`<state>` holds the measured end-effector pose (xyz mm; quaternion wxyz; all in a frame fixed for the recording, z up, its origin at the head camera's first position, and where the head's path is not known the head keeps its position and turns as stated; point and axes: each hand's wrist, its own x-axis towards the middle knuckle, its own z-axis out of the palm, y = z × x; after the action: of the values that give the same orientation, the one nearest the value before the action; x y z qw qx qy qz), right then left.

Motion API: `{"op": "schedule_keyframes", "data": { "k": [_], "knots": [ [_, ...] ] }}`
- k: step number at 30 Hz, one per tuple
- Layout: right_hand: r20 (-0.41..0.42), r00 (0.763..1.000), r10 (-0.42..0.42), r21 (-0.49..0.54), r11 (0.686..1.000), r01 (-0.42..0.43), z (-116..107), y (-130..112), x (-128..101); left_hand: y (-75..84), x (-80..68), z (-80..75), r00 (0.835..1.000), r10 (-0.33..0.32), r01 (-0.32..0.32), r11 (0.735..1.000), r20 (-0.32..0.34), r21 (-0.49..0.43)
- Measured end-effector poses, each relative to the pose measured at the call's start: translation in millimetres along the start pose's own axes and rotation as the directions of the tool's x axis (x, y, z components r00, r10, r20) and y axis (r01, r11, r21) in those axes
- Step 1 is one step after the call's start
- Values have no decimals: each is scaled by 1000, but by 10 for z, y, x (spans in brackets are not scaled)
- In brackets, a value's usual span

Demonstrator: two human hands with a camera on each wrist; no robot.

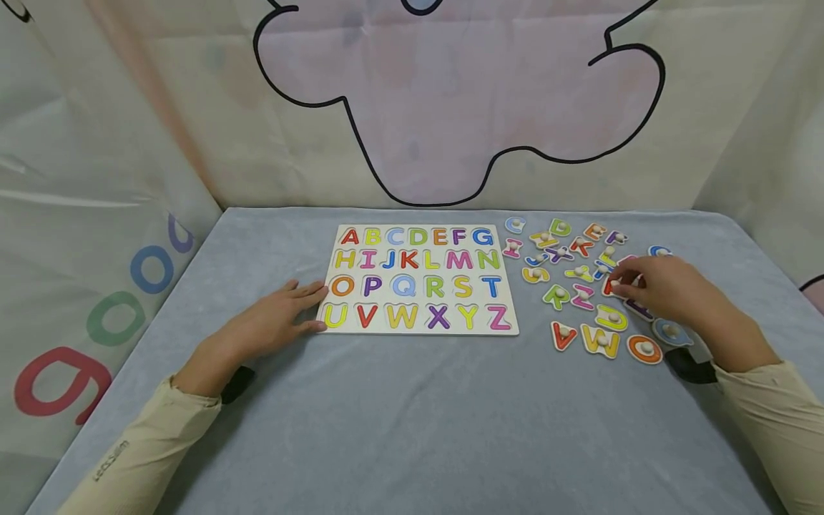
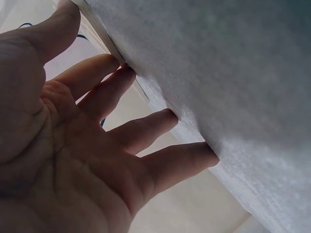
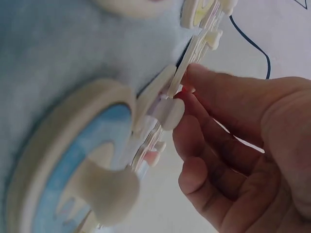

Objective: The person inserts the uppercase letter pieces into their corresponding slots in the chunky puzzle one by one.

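A white alphabet puzzle board (image 1: 418, 331) with coloured letters lies on the cloth-covered table. My left hand (image 1: 273, 325) rests at its left edge, fingers extended; the left wrist view shows the thumb and fingertips (image 2: 109, 60) right along the board's side. To the right of the board, my right hand (image 1: 666, 290) pinches a red letter piece (image 1: 608, 287) between thumb and index finger. Most of that piece is hidden by the fingers. In the right wrist view, the blue Q piece (image 3: 109, 131) with its pale knob is large in front of the right hand (image 3: 233, 136).
Several knobbed letter pieces lie scattered right of the board, among them a red V (image 1: 563, 336), a yellow W (image 1: 600, 341), an orange O (image 1: 644, 350) and a green R (image 1: 556, 296). A printed fabric backdrop (image 1: 450, 93) stands behind the table (image 1: 399, 422).
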<state>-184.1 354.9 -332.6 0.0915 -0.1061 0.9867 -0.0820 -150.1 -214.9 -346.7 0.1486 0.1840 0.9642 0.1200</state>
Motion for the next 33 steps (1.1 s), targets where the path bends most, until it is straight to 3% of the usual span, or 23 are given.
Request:
{"op": "schedule_keyframes", "data": {
  "k": [5,10,18,26,33],
  "knots": [
    [-15,1000,14,-5,1000,-14,7,21,16,-18,-2,8,1000,12,-12,1000,-9,5],
    [-94,995,-41,-12,999,40,-15,-90,6,-52,-2,36,1000,11,-11,1000,6,13],
    [-121,979,-165,3,986,167,-173,-714,198,-53,-8,47,1000,-1,0,1000,3,22],
    [-80,974,-210,51,975,215,-253,-1399,487,-6,-32,83,1000,-26,26,1000,-3,12],
    [-70,963,-261,54,963,265,-274,-1795,692,21,-30,30,998,-64,64,997,-5,42]
  ]
}}
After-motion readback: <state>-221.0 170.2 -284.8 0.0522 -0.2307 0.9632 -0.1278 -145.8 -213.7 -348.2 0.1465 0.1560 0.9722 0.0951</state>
